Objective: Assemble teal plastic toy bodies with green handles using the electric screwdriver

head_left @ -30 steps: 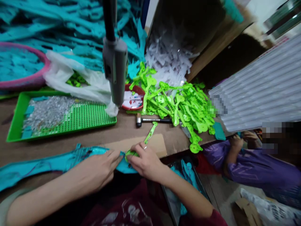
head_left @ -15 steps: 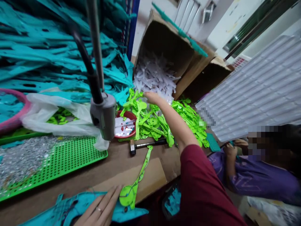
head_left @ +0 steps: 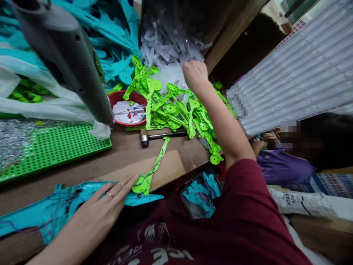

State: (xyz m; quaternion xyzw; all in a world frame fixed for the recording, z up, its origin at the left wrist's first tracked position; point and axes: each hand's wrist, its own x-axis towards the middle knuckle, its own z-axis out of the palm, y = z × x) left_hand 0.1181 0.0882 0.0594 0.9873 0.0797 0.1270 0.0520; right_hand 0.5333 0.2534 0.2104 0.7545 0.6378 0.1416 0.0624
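Observation:
My left hand (head_left: 110,200), with a ring on one finger, lies flat with its fingers stretched over a blue plastic piece (head_left: 30,217) at the lower left. A green part (head_left: 142,184) with a round disc and a thin wire rests on that piece beside my fingertips. My right hand (head_left: 196,75) is reached far forward, above the back of a heap of green plastic parts (head_left: 171,108) and near the translucent white strips (head_left: 165,44). Its fingers are curled closed, and what they hold, if anything, is hidden.
A hammer (head_left: 162,135) lies before the green heap, beside a red bowl (head_left: 109,99). A grey power tool (head_left: 74,59) hangs at the upper left over a green perforated tray (head_left: 82,147). At the right are stacked white sheets (head_left: 292,70) and a person in purple (head_left: 284,165).
The view has tilted down and shifted. My right hand has moved right and back over the heap, with its fingers now curled. My left hand stays on the blue piece.

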